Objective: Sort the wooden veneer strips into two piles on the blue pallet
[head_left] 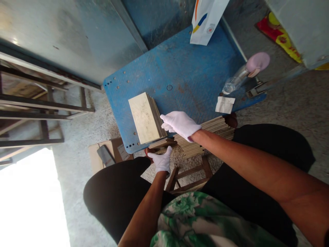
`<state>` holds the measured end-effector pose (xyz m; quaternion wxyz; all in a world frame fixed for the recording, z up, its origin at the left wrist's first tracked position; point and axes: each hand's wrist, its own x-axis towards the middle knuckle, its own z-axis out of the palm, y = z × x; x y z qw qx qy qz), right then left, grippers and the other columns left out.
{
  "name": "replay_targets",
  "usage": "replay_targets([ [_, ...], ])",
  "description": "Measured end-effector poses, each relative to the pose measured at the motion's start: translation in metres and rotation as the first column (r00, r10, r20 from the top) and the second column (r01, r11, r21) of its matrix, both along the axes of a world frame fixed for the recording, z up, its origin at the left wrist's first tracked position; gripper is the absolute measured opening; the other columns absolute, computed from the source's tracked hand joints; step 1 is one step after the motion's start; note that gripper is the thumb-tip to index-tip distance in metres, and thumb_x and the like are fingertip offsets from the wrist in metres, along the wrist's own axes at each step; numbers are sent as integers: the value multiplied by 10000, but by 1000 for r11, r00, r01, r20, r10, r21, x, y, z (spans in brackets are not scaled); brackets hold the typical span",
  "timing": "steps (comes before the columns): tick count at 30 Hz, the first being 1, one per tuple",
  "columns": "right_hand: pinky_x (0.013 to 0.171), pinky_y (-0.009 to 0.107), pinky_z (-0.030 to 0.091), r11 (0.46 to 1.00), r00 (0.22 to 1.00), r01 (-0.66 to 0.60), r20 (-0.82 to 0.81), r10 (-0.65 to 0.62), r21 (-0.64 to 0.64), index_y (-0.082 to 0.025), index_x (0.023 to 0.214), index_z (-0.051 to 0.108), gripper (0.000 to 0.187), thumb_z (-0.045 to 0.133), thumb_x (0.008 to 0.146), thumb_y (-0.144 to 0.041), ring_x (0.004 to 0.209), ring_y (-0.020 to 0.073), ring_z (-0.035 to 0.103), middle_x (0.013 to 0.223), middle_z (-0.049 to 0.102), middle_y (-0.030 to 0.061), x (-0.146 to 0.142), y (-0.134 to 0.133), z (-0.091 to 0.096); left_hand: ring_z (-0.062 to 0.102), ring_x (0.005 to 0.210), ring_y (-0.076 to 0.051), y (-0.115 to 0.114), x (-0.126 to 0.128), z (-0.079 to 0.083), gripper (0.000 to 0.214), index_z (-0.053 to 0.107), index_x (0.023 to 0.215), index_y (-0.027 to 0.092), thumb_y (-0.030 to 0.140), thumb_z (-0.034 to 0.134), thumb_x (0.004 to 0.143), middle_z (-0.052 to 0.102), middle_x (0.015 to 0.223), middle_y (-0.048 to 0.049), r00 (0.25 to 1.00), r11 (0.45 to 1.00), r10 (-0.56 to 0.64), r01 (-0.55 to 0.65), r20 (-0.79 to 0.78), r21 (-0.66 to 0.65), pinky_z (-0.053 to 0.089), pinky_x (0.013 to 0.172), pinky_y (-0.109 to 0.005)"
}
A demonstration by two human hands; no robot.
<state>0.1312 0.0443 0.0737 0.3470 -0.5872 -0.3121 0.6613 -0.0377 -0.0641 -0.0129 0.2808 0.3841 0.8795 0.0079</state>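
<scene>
A stack of flat rectangular panels [144,118], the top one pale and mottled like stone, lies near the left end of the blue table [180,68]. My right hand [181,124], in a white glove, is at the stack's right side with its fingers stretched out. In a matching glove, my left hand [161,161] is below the table's near edge, thumb and finger spread wide. Just above it, a few brown-edged panels [163,142] sit tilted against the stack's near side. A row of thin panels on edge [205,137] runs beneath my right wrist.
A clear bottle with a pink lid [238,79], a folded white paper [224,104] and a white bag [208,22] are on the table. Metal frames [46,106] stand left. A cardboard box [110,154] and a wooden stool [191,173] are on the floor.
</scene>
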Motion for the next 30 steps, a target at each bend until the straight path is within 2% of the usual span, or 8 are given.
replay_targets([
  [2, 633, 253, 522, 1000, 1000, -4, 8, 4, 5, -152, 845, 703, 337, 556, 871, -454, 630, 142, 648, 670, 703, 71, 1, 0, 0, 478, 1234, -235, -4, -1, -1, 1037, 46, 1388, 187, 524, 725, 680, 439, 1330, -172, 999, 999, 29, -28, 30, -20, 407, 1005, -341],
  [5, 629, 250, 519, 1000, 1000, -7, 15, 7, 0, -153, 852, 705, 344, 550, 873, -460, 641, 145, 650, 672, 705, 73, 1, 0, 1, 474, 1232, -251, -4, -3, 3, 1053, 87, 1385, 163, 537, 740, 649, 433, 1325, -188, 998, 999, 34, -33, 45, -26, 409, 1001, -348],
  [9, 623, 243, 513, 1000, 1000, -12, 24, 12, -25, -153, 861, 706, 351, 556, 865, -470, 655, 149, 653, 676, 707, 73, 1, -1, 2, 406, 1275, -334, 1, -7, 13, 1064, 225, 1358, 105, 601, 750, 577, 396, 1320, -245, 998, 996, -12, 7, -58, -84, 387, 1015, -412],
  [12, 618, 243, 512, 1000, 1000, -13, 18, 13, -23, -151, 861, 705, 353, 564, 857, -475, 655, 150, 652, 686, 709, 76, 1, -1, 3, 355, 1302, -359, 2, -9, 17, 1045, 294, 1334, 88, 635, 735, 560, 351, 1342, -257, 990, 996, -68, 59, -122, -72, 366, 1032, -434],
  [16, 607, 245, 514, 1000, 1000, -13, 9, 13, -20, -150, 859, 705, 351, 561, 860, -471, 643, 151, 650, 681, 708, 78, 1, -1, 3, 423, 1249, -341, -1, -13, 16, 915, 400, 1258, 93, 653, 692, 596, 399, 1296, -229, 982, 990, -139, 134, -128, -49, 372, 1026, -423],
  [20, 600, 243, 515, 1000, 1000, -14, 15, 15, -28, -150, 851, 704, 343, 566, 862, -464, 619, 145, 646, 660, 703, 73, 0, -1, 2, 421, 1263, -350, -1, -17, 12, 746, 504, 1163, 130, 642, 656, 641, 380, 1322, -215, 971, 973, -213, 200, -110, -113, 352, 1040, -406],
  [25, 598, 237, 514, 1000, 1000, -12, 18, 13, -26, -156, 837, 701, 339, 570, 863, -467, 606, 136, 644, 664, 705, 68, 0, -1, 0, 367, 1302, -367, 0, -23, 11, 672, 549, 1124, 158, 571, 705, 617, 351, 1366, -198, 949, 936, -310, 294, -57, -195, 344, 1042, -410],
  [30, 590, 233, 511, 1000, 999, -21, 24, 22, -20, -159, 820, 697, 334, 567, 869, -463, 615, 137, 646, 684, 710, 69, 0, -1, 1, 294, 1344, -355, 0, -20, 17, 812, 492, 1255, 178, 420, 795, 542, 298, 1434, -173, 918, 898, -395, 385, -6, -214, 318, 1055, -406],
])
